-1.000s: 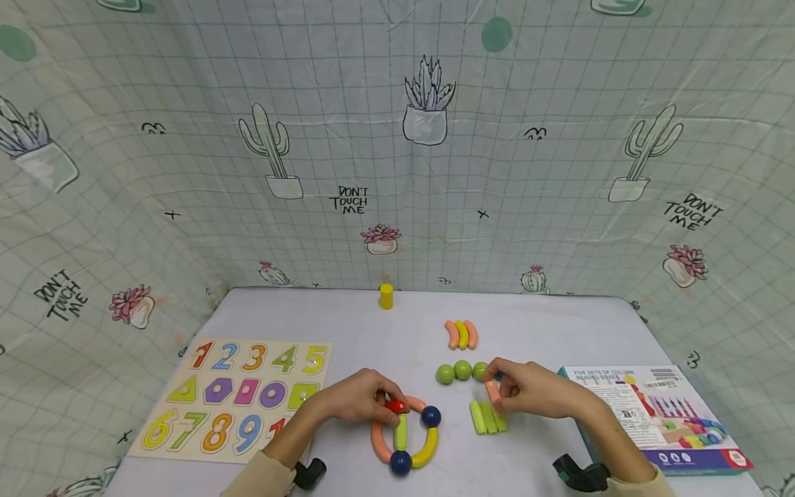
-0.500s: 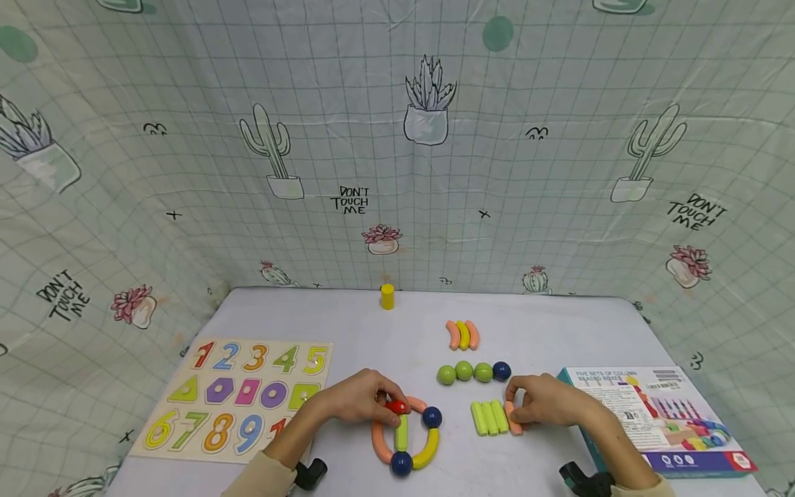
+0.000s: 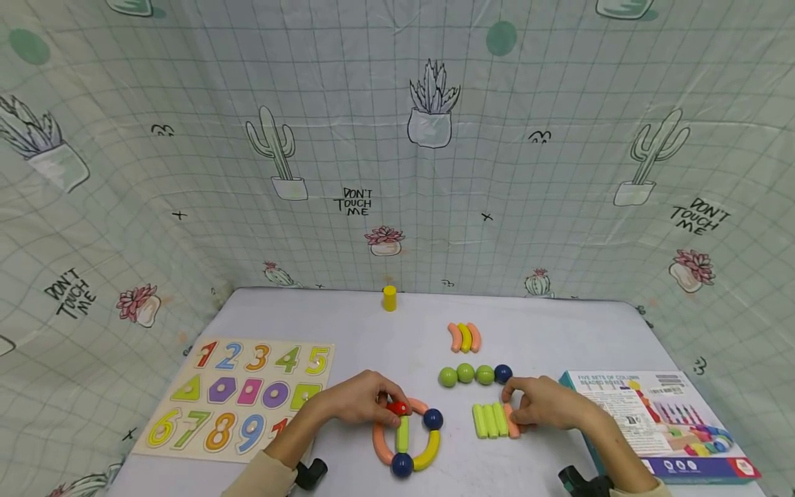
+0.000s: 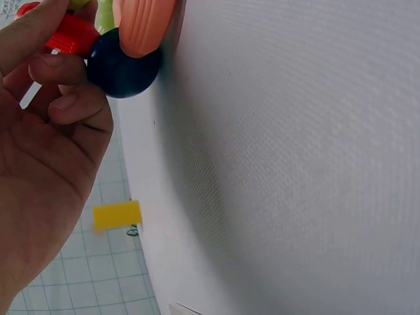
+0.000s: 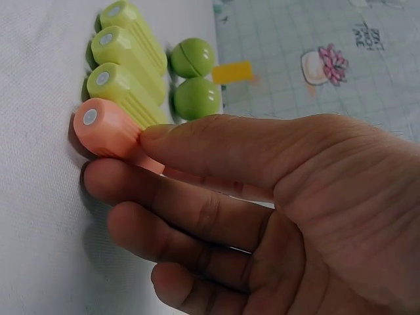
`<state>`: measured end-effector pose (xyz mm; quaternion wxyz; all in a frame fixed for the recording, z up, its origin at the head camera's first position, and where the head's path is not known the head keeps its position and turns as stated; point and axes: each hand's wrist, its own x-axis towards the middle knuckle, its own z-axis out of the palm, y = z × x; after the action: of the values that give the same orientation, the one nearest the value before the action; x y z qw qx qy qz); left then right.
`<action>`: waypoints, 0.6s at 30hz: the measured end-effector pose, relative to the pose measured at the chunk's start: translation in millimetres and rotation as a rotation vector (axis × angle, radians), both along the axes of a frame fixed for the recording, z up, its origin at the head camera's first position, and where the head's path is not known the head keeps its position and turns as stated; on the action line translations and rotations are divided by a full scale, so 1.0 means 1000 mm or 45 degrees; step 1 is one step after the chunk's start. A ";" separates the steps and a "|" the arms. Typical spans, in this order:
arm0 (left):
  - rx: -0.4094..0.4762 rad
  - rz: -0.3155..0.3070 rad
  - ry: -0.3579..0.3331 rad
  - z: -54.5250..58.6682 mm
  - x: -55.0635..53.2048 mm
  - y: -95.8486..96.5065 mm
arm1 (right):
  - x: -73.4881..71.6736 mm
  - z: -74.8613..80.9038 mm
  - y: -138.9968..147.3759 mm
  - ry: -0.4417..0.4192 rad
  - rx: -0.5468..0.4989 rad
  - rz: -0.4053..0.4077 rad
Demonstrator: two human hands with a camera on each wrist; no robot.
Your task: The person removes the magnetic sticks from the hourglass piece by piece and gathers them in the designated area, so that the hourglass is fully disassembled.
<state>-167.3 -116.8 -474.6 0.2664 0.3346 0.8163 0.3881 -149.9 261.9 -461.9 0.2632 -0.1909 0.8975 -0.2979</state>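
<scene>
My left hand pinches a red rod over a closed shape of magnetic pieces: curved orange bars, a curved yellow bar, an upright green rod and dark blue balls. In the left wrist view the red rod meets a blue ball. With thumb and forefinger, my right hand holds an orange rod lying on the table beside three light green rods. The other fingers of that hand are loosely curled.
Above the rods runs a row of green balls ending in a blue ball. Farther back lie three curved bars and a yellow cylinder. A number puzzle board is left, a toy box right.
My right hand has moved right and down with the orange rod, setting it against the right side of the green rods. The blue ball in the row is uncovered. My left hand has stayed put.
</scene>
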 end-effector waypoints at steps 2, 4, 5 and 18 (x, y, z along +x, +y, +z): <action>-0.001 0.004 -0.001 0.000 0.000 0.000 | 0.000 0.000 0.000 0.003 -0.003 0.005; -0.004 0.012 0.000 0.000 0.000 0.000 | 0.000 0.000 -0.001 0.004 -0.002 0.009; -0.004 0.016 0.001 0.000 0.000 0.000 | 0.000 0.001 -0.001 0.005 -0.002 0.011; 0.024 -0.051 0.000 0.003 0.002 0.000 | 0.000 0.019 -0.032 0.053 -0.137 -0.021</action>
<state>-165.6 -116.4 -472.0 0.2708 0.3535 0.8058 0.3905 -150.4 230.0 -442.7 0.2314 -0.2033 0.8871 -0.3438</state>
